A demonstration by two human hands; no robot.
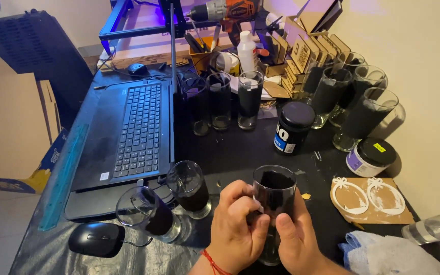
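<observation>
Glass tumbler [274,196] with the black wrap sat right between our two hands, standing upright, its long axis pretty much vertical and the open mouth up. We had the left hand [238,229] curled around its left side, thumb pressed on the front, and the right hand [295,238] closed on the lower right side with its thumb up against the black sheet. So both were gripping it, neither one really nearer. Just left of the left hand stood two more glasses [189,188], tilted-looking from our angle, and a black mouse [97,239] further left. A blue cloth [383,252] lay just right of the right hand.
</observation>
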